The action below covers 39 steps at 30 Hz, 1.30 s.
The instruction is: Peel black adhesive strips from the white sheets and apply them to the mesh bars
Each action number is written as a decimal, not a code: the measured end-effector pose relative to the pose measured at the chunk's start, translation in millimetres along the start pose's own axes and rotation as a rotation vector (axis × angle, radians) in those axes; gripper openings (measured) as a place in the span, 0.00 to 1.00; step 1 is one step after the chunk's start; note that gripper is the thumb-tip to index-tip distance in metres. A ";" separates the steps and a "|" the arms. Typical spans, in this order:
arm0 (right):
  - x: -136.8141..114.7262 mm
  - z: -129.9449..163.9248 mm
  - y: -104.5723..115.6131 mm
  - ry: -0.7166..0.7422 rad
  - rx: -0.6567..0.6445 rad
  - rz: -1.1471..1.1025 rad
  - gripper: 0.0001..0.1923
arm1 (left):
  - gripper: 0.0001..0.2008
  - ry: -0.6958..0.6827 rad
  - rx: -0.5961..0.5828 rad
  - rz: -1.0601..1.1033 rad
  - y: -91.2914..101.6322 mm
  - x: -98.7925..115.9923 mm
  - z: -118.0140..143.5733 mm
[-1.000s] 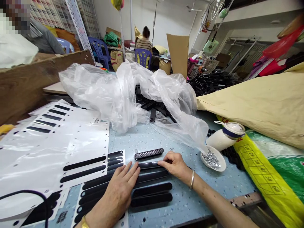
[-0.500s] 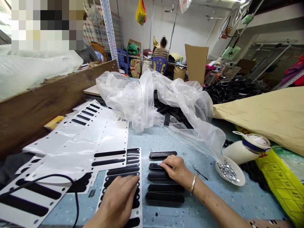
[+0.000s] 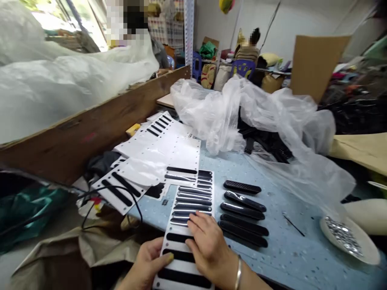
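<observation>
A white sticker sheet (image 3: pixel 185 237) with rows of black oblong strips lies at the near edge of the blue table (image 3: pixel 272 257). My left hand (image 3: pixel 149 262) grips its near left edge, thumb on top. My right hand (image 3: pixel 208 249) rests on the sheet, fingertips on a glossy black strip near the middle. Just right of the sheet lie several black oblong plastic pieces (image 3: pixel 243 213) in a column; the farthest one (image 3: pixel 242 187) has a dotted face.
Used white sheets (image 3: pixel 157 157) lie left of centre beside a wooden board (image 3: pixel 90 129). A clear plastic bag (image 3: pixel 260 117) with black parts sits behind. A white dish of small silver bits (image 3: pixel 347 237) is at the right. Other people sit in the background.
My right hand left the black pieces and moved left onto the sheet. My left hand slid to the sheet's near edge and gripped it. The view swung left.
</observation>
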State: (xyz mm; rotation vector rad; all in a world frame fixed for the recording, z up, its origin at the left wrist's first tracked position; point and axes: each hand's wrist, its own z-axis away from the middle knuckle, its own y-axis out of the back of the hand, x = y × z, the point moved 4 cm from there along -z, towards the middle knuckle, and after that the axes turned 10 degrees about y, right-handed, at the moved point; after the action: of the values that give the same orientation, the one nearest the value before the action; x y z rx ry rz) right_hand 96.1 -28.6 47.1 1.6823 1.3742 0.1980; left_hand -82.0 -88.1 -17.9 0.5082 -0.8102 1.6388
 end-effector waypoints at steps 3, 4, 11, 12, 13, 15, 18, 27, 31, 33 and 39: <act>-12.6 12.1 -36.0 -0.057 -0.045 0.072 0.15 | 0.20 0.060 -0.147 0.222 -12.1 6.6 7.9; -15.9 18.4 -41.8 -0.037 -0.046 0.078 0.15 | 0.19 0.052 -0.159 0.262 -11.3 8.7 10.0; -26.3 41.6 -31.2 0.015 0.025 -0.044 0.12 | 0.11 0.023 -0.176 0.373 -10.2 11.8 14.7; -23.6 38.3 -29.1 -0.041 0.050 -0.090 0.13 | 0.11 0.017 -0.185 0.377 -13.5 13.1 15.2; -20.4 33.7 -27.5 -0.099 0.080 -0.142 0.13 | 0.10 0.008 -0.193 0.379 -17.2 15.0 15.9; -13.6 23.0 -26.6 -0.196 0.135 -0.286 0.14 | 0.09 -0.019 -0.194 0.369 -24.0 20.5 17.2; -5.9 9.2 -27.7 -0.289 0.161 -0.576 0.12 | 0.06 -0.070 -0.167 0.320 -30.8 31.3 17.2; 11.7 4.7 -24.0 -0.601 0.179 -0.847 0.10 | 0.06 -0.034 -0.171 0.313 -29.6 34.0 5.0; 19.4 2.5 -23.0 -0.617 0.296 -0.780 0.10 | 0.10 -0.010 -0.114 0.350 -20.8 28.7 4.2; 16.0 -1.0 -25.6 -0.521 0.272 -0.696 0.11 | 0.12 -0.020 -0.117 0.341 -21.4 30.0 5.4; 6.0 -5.1 -35.0 -0.426 0.311 -0.673 0.09 | 0.09 -0.064 -0.123 0.321 -29.6 37.1 7.6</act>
State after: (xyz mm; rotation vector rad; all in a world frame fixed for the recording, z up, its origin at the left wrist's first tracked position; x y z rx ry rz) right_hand 70.9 -22.6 22.3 1.2965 1.5968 -0.7462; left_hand -62.5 -66.7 20.4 0.3572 -1.0761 1.8574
